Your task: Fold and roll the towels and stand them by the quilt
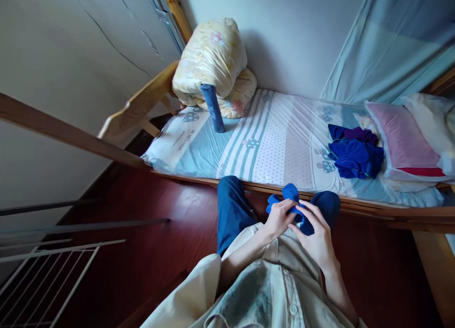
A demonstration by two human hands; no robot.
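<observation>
Both hands meet above my lap, close to the bed's front edge. Between them is a small blue cloth (290, 192), bunched up, with parts sticking out above and below the fingers. My left hand (279, 219) has its fingers closed on the cloth's left side. On the right side, my right hand (317, 231) pinches the same cloth between thumb and fingers. A rolled dark blue item (213, 108) stands on the bed, leaning slightly. Farther right on the bed lies a crumpled pile of blue and purple clothes (356, 152).
The bed (270, 148) spans the view in front of me. A folded cream quilt (213, 58) sits at its left end, a pink pillow (403, 138) at its right. A white metal rack (67, 271) stands at lower left, below a wooden rail (71, 129).
</observation>
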